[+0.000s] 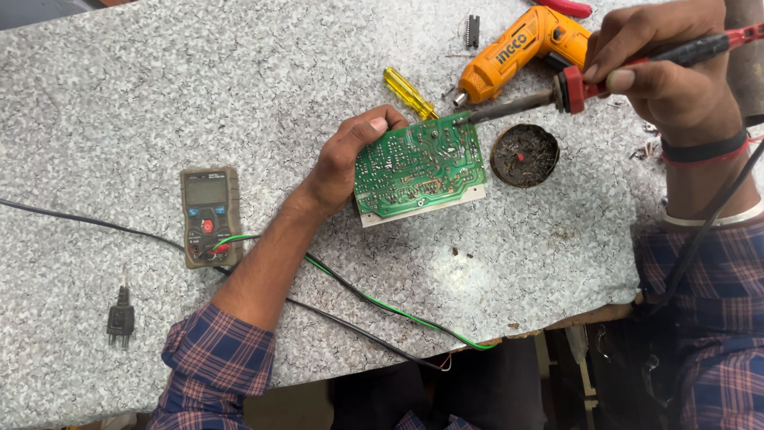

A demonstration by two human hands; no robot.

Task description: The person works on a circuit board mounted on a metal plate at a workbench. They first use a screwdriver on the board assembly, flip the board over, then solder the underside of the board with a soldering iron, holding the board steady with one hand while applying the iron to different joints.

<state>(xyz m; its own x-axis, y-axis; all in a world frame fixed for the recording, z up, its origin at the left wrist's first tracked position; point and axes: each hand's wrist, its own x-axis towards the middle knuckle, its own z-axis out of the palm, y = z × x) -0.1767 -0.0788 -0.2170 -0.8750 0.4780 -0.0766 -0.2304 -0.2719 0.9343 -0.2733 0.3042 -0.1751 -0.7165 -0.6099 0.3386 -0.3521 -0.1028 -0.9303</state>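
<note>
**A:** ok so here's where we're at. Our left hand (pixel 350 155) has the green circuit board (pixel 419 166) pinched by its left edge, thumb over the top corner, fingers curled behind it. The board sits tilted on the speckled grey table (pixel 159 87), solder side facing us, roughly mid-table.

**B:** yep, and our right hand (pixel 660 68) is closed around the red-handled soldering iron (pixel 573 87), gripped like a pen. The metal tip reaches left and lands right at the board's top right corner, as far as we can tell touching it.

**A:** what's that round thing next to the board?

**B:** a small round tin (pixel 524 155) full of dark gunk, just beside the board's right edge, under the iron's shaft. Behind it we've got the orange cordless screwdriver (pixel 521 49) and a yellow-handled screwdriver (pixel 407 91), both near the board's top edge.

**A:** off to the left there's our multimeter (pixel 209 215), well apart from the board, with green and black leads (pixel 374 302) running past our left forearm to the table's front edge. A little black plug (pixel 120 318) lies further left.
</note>
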